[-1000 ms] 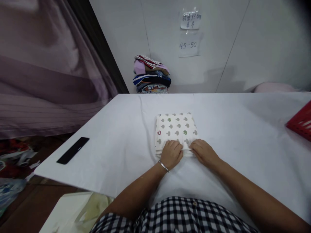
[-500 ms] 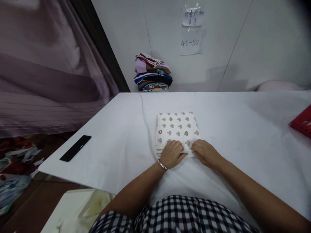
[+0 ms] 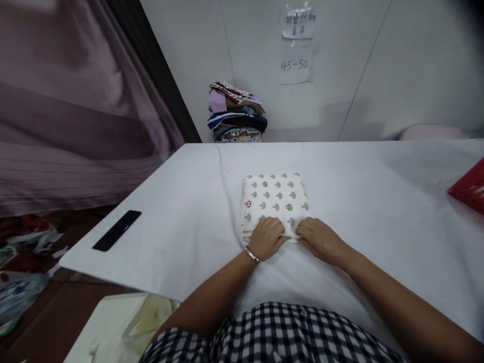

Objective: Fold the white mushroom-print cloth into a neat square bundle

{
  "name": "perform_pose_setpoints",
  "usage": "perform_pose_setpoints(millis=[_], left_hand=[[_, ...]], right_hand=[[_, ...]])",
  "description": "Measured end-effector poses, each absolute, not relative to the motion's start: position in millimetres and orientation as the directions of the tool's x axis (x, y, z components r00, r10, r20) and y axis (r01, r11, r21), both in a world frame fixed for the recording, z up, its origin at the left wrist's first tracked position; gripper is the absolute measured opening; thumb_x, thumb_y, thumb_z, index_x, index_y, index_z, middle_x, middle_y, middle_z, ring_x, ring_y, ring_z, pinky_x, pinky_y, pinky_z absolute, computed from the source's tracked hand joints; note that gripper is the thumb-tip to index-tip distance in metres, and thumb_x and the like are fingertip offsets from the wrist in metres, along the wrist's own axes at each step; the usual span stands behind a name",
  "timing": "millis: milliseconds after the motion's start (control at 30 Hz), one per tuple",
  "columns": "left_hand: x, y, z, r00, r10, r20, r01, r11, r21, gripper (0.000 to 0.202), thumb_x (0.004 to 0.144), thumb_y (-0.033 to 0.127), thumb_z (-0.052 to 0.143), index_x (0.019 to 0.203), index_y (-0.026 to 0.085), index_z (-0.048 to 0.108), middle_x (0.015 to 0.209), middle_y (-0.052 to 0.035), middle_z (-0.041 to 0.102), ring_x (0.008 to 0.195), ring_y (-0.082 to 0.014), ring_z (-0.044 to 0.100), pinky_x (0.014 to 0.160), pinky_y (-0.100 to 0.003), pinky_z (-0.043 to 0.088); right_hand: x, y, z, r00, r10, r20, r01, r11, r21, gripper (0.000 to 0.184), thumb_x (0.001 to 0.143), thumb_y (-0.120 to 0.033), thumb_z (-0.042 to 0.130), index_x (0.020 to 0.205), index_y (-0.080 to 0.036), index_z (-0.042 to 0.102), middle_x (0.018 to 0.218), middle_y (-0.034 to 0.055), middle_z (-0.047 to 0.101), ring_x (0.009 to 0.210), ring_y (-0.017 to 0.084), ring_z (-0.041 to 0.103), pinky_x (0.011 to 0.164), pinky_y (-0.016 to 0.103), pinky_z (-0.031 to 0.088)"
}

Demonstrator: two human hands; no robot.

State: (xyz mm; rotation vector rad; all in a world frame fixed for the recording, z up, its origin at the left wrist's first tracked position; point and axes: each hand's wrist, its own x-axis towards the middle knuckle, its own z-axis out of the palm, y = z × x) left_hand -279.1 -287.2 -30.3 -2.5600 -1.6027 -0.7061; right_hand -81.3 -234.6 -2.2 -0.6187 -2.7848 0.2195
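Note:
A white cloth point(image 3: 278, 196) printed with grey, green and red mushrooms lies folded into a layered square on the white-covered table point(image 3: 181, 212). My left hand point(image 3: 267, 238) is closed on its near edge, left of the middle, with the fingers on top and the thumb at the edge. Close by, my right hand point(image 3: 319, 239) pinches the near right corner between fingers and thumb. Layers of the fold show at the near left edge. A bracelet point(image 3: 252, 254) circles my left wrist.
A black phone-like slab point(image 3: 117, 231) lies at the table's left. Folded fabrics point(image 3: 237, 113) are stacked against the back wall beyond the far edge. A red object point(image 3: 469, 186) sits at the right edge. Below left stands a white surface point(image 3: 102, 327) with a plastic bag.
The view has shifted very slightly. My right hand has moved a touch toward the left along the cloth's near edge; the left hand keeps its hold.

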Motion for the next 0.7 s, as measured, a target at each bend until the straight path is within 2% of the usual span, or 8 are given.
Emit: perform_pose_setpoints(millis=[300,533,700], left_hand=[[-285,-292,-19,0.370,0.862,0.347,0.864,-0.456,0.212,0.018,0.087,0.035,0.046,0.083,0.018,0.052,0.086,-0.0040,0.054,0.081,-0.0173,0.048,0.072,-0.033,0.036],[-281,-290,-21,0.376,0.847,0.375,0.873,-0.459,0.162,0.019,0.088,0.031,0.042,0.080,0.017,0.052,0.082,-0.0043,0.053,0.078,-0.0170,0.047,0.070,-0.032,0.036],[-281,-292,-21,0.406,0.846,0.345,0.876,-0.469,0.118,0.017,0.088,0.028,0.042,0.081,0.017,0.052,0.083,-0.0042,0.053,0.079,-0.0173,0.046,0.071,-0.032,0.037]], right_hand=[[-75,-239,2,-0.857,0.466,0.220,0.433,0.883,-0.184,0.024,0.081,-0.005,0.040,0.088,-0.017,0.059,0.082,0.0062,0.057,0.075,0.017,0.048,0.064,0.030,0.037],[-71,-236,1,-0.794,0.464,0.393,0.470,0.878,-0.088,0.027,0.081,-0.004,0.036,0.089,-0.015,0.060,0.086,0.0091,0.058,0.077,0.019,0.047,0.064,0.031,0.037],[-67,-236,0,-0.830,0.500,0.248,0.479,0.866,-0.144,0.025,0.080,-0.004,0.038,0.082,-0.017,0.059,0.077,0.0058,0.056,0.070,0.017,0.046,0.062,0.030,0.036]])
